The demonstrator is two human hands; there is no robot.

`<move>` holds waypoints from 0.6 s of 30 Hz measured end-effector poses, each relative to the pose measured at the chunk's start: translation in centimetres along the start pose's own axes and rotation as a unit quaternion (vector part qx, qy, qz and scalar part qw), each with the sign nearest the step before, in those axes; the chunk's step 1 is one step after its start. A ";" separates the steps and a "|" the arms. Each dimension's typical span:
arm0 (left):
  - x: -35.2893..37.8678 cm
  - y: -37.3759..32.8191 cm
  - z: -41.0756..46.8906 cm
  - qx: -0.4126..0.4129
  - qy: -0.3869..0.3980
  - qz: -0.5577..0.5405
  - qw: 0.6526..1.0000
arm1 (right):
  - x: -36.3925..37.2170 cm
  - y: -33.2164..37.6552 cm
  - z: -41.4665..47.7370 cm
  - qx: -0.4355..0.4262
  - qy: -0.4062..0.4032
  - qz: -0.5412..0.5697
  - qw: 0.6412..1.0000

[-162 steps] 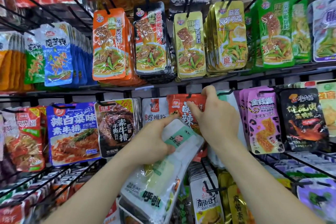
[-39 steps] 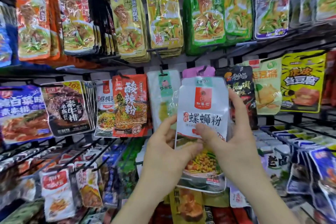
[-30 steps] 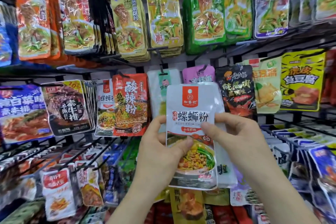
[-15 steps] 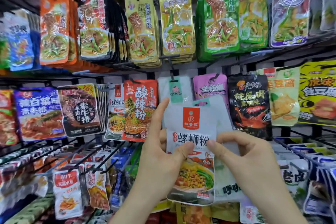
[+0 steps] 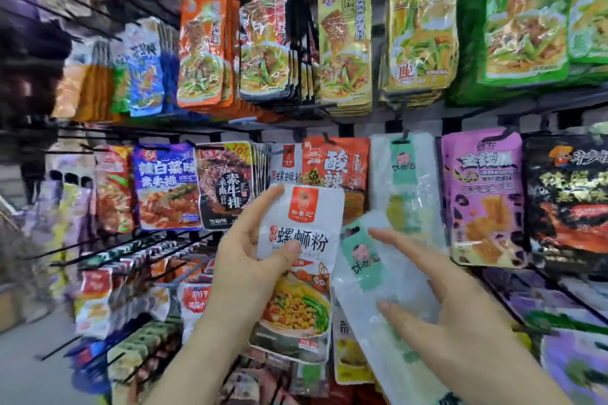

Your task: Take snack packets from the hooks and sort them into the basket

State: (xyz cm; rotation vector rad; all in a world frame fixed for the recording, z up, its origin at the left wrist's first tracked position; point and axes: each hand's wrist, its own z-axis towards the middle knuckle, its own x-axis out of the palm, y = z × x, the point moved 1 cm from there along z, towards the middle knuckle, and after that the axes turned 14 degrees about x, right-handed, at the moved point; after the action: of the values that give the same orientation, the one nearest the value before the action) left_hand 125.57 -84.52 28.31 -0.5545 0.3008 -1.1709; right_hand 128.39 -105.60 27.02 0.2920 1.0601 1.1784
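Holding up a white packet [image 5: 296, 240] with a red badge on top and a noodle picture at the bottom, the left hand [image 5: 243, 260] is raised in front of the rack. Its thumb is pressed on the front of the packet and its long fingers [image 5: 266, 204] curl round the left edge, so it grips the packet tight. The packet stands almost upright, off the hooks, in the middle of the view.

Just beside it on the right is a see-through packet [image 5: 362, 260] with a green label, tilted to the left. The right hand [image 5: 460, 316] comes in from the lower right, arm stretched forward. Its thumb and first finger are straight and spread wide, lying flat on the front of this packet. The other fingers are hidden.

Behind the hands, more packets hang on black hooks [image 5: 404, 135]: a red packet [image 5: 335, 164], another see-through one [image 5: 401, 174], a purple packet [image 5: 482, 194] and a black packet [image 5: 223, 187]. Rows of orange, yellow and green packets hang above, blurry at the edges.
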 end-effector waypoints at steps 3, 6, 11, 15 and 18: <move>-2.5 0.3 1.1 -0.015 0.015 -0.021 1.000 | 2.2 1.4 1.4 -0.014 -0.040 0.002 0.999; -4.7 0.6 2.5 -0.033 0.030 -0.042 0.998 | 4.6 2.5 2.7 0.036 -0.054 0.016 0.998; -7.2 2.3 5.2 -0.013 0.015 -0.056 0.998 | 7.3 5.9 5.4 0.061 -0.081 0.032 0.994; -7.6 3.0 7.9 0.041 0.027 -0.035 0.998 | 9.1 8.7 7.8 0.078 -0.125 0.022 0.989; -7.3 3.6 9.3 0.075 0.048 -0.020 0.996 | 9.9 9.3 9.1 0.102 -0.162 0.027 0.981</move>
State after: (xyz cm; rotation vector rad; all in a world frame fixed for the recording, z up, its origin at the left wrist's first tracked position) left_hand 130.27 -74.43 33.56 -0.3747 0.2827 -1.2490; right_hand 129.89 -90.41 32.89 0.6542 0.8895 1.0281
